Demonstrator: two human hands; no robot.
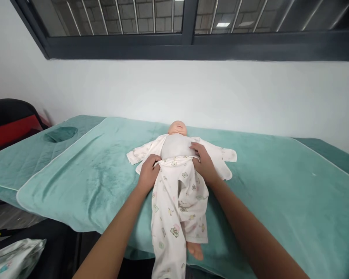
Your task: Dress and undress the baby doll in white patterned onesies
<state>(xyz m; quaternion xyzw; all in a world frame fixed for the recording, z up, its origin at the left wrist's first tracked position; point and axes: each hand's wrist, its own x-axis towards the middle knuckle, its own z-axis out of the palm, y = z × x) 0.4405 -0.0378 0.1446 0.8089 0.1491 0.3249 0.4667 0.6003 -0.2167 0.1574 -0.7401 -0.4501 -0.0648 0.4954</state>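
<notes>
A baby doll [178,127] lies on its back on the green bed cover, its head toward the wall. Printed white pants [168,201] cover its legs up to the waist; one foot [195,251] shows below the right-hand leg, while the other leg's cloth hangs past the bed edge. An open white jacket [222,159] spreads out at both sides of the grey torso [177,146]. My left hand [149,170] pinches the waistband at its left side. My right hand [204,162] grips the waistband's right side, thumb and fingers around the cloth, with fingertips against the torso.
The green cover [279,193] spreads over a massage bed with a face hole [61,134] at the left. A white wall and a barred window [189,50] stand behind. A black chair [11,110] with red is at far left; a plastic-wrapped packet [16,257] lies at lower left.
</notes>
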